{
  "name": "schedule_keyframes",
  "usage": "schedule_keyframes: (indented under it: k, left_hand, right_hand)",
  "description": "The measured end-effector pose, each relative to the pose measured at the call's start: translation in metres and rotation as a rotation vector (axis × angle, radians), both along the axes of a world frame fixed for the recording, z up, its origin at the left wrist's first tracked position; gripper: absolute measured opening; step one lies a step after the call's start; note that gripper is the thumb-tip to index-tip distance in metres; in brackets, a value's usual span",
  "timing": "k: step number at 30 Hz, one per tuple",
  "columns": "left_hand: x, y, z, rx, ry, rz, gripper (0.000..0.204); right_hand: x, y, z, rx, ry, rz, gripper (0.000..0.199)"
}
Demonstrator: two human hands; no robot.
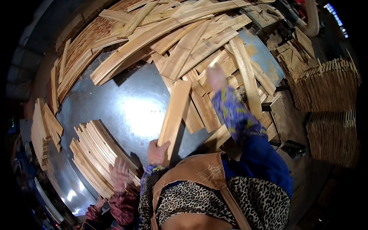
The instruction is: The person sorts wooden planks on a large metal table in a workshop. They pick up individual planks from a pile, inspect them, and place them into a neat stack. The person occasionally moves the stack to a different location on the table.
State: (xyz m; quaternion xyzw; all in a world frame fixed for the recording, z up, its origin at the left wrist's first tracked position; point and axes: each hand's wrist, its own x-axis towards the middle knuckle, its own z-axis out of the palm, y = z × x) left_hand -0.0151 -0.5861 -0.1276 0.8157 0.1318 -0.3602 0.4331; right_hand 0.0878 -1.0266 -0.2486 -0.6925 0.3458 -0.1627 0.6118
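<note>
My left hand [155,153] is closed round the near end of a wooden board [175,111], its thumb lying on the top face. That board slants away from me over the metal table [126,96], its far end by the loose planks. My right hand [216,78], smeared by motion, is stretched out over a heap of loose boards [207,109] at the right of the table. Whether its fingers touch or grip any board cannot be made out. Beside it lies a long pale plank [246,74].
At my left, a co-worker's hand [119,174] in a red sleeve rests at a row of boards standing on edge [101,143]. More planks [153,36] pile across the far side. Tall stacks of wood strips [326,88] stand at the right, below a flexible hose [312,19].
</note>
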Motion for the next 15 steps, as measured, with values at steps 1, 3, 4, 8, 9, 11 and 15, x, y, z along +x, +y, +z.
schedule_keyframes:
  k: [1,3,4,8,9,11,15]
  left_hand:
    - [-0.016,0.024,-0.012,0.056,-0.039,0.075,0.046]
    - [-0.041,0.070,-0.038,0.094,-0.182,0.186,0.046]
    - [-0.049,0.090,-0.045,0.093,-0.275,0.217,0.047]
    - [-0.063,0.108,-0.012,0.770,-0.592,0.098,0.034]
    - [-0.081,0.124,0.005,0.939,-0.819,-0.077,0.033]
    - [-0.087,0.149,-0.012,1.013,-0.910,-0.071,0.034]
    - [-0.129,0.228,-0.068,1.009,-0.693,-0.014,0.047]
  right_hand:
    - [0.022,-0.013,0.049,0.050,0.170,0.041,0.045]
    - [0.081,-0.042,0.072,0.254,0.300,-0.008,0.055]
    - [0.098,-0.055,0.064,0.428,0.265,-0.103,0.078]
    - [0.102,-0.028,0.085,0.162,0.473,-0.102,0.063]
    - [0.103,0.015,0.101,0.269,0.326,-0.078,0.064]
    - [0.065,0.020,0.119,0.316,0.053,-0.046,0.060]
    - [0.020,0.025,0.139,0.780,-0.414,-0.080,0.044]
